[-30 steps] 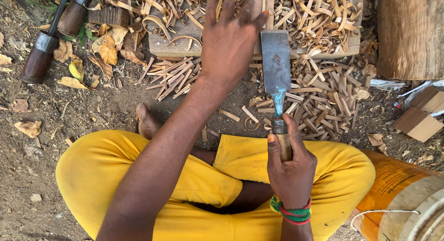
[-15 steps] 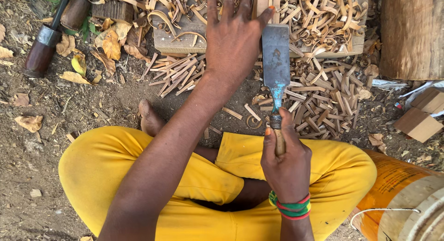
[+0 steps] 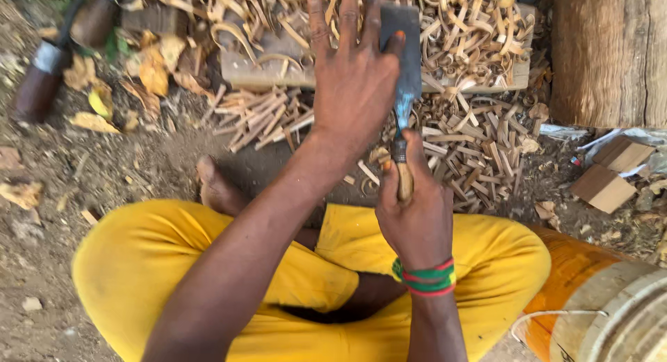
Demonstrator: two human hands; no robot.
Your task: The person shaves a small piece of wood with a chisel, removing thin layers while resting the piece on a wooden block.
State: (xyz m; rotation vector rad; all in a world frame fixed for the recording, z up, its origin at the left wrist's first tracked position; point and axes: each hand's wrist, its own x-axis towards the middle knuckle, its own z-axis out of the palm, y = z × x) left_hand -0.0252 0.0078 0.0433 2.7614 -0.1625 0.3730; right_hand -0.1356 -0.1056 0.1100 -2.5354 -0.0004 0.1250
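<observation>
Right hand (image 3: pixel 415 209) fisted tight around the wooden handle (image 3: pixel 404 183) of a broad flat chisel (image 3: pixel 401 53), wrist straight, forearm coming up from 6 o'clock, striped red-green wristband (image 3: pixel 424 277) on it. Chisel runs from the fist toward 12, blade lying over the wooden board (image 3: pixel 278 73) at the top of the frame, blue paint on its neck. Left hand (image 3: pixel 354 77) open, fingers spread and extended toward 12, palm down pressing on the blade's left half and the board; thumb out to 2 o'clock along the blade. Left arm crosses diagonally from 7 o'clock, elbow bent over the knee. Whether anything sits under the palm: can't tell. Person sits cross-legged in yellow trousers (image 3: pixel 208 278), bare foot (image 3: pixel 215 188) at 9 of the right hand. Curled wood shavings (image 3: pixel 472 28) piled on and around the board, split sticks (image 3: pixel 264 119) on the dirt at 10. Log (image 3: pixel 611 56) at 2, orange drum (image 3: pixel 597 313) at 4, dark-handled tool (image 3: pixel 42 77) far out at 10.
</observation>
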